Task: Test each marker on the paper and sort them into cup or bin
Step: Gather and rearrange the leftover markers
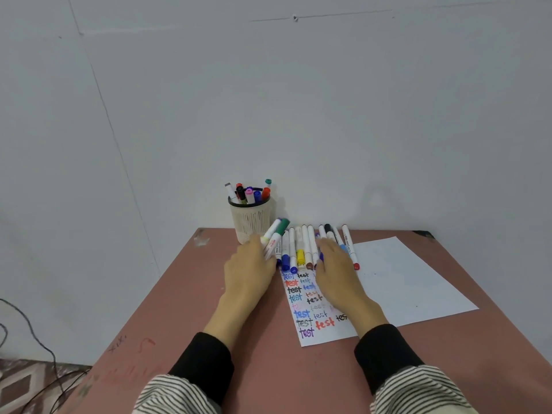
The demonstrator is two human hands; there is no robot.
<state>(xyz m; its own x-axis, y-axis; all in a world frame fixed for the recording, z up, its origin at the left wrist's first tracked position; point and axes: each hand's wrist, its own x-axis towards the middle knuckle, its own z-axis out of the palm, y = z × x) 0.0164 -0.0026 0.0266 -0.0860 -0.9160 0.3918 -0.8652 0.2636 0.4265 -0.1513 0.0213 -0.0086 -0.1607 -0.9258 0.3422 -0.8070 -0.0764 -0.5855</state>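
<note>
While the left hand is gripping two markers, the row is lying just right of its fingers, long axes pointing away; the right hand is resting flat, fingers straight.

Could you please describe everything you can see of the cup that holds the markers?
The cup is a pale cream, ribbed holder that looks like plastic, with narrow vertical slots down its wall and a dark rim. It stands upright at the far left edge of the reddish table, close to the grey wall. Several capped markers stick out of its top at mixed angles. The left hand, just in front, holds two markers whose ends overlap its lower right side.
</note>
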